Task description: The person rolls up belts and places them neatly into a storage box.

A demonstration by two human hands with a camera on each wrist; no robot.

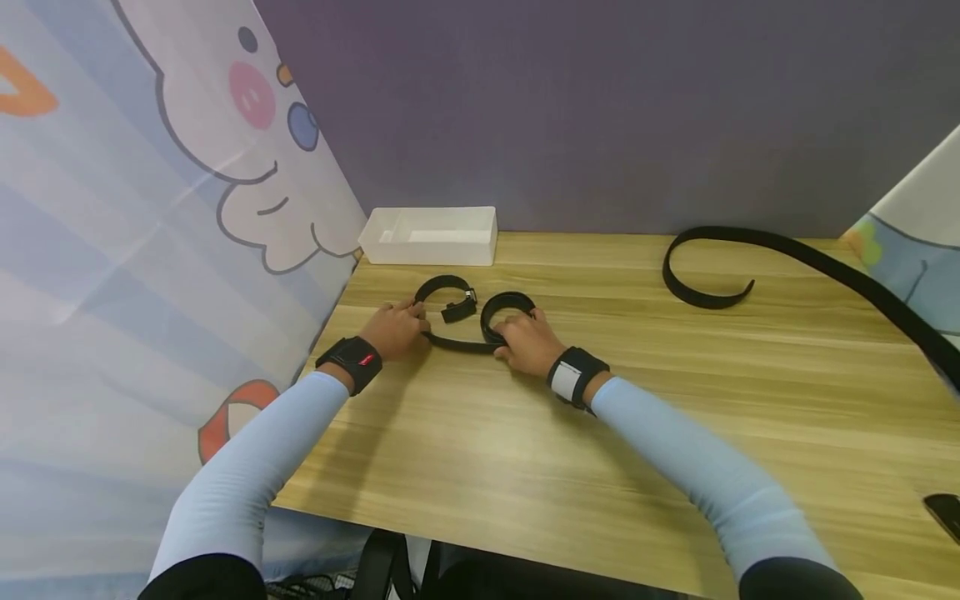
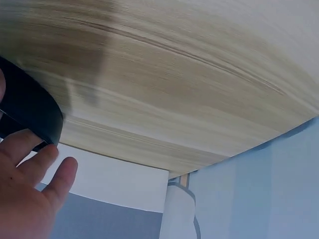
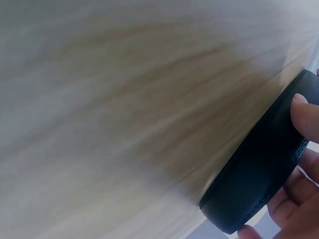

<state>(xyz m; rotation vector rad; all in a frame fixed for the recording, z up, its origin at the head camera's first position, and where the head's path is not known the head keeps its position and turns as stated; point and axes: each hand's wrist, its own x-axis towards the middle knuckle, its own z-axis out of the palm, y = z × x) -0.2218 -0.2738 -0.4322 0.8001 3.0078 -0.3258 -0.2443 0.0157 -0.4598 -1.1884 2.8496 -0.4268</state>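
Note:
A black belt (image 1: 467, 346) lies on edge on the wooden table, curved into two loops joined by a straight stretch. My left hand (image 1: 395, 331) grips it at the left loop, where a metal buckle (image 1: 470, 295) shows. In the left wrist view, the thumb and fingers are on either side of the wide black strap (image 2: 37, 112), with two fingertips spread away from it. The right hand (image 1: 527, 342) holds the rounder coil on the right. In the right wrist view, its thumb presses the outer face of the strap (image 3: 259, 164) and the other fingers are behind it.
A white rectangular tray (image 1: 435, 253) stands at the back left, against the grey partition (image 1: 600, 117). Another black strap (image 1: 825, 267) curls at the back right and runs over the table's right edge. A small dark object (image 1: 943, 510) lies near the right edge.

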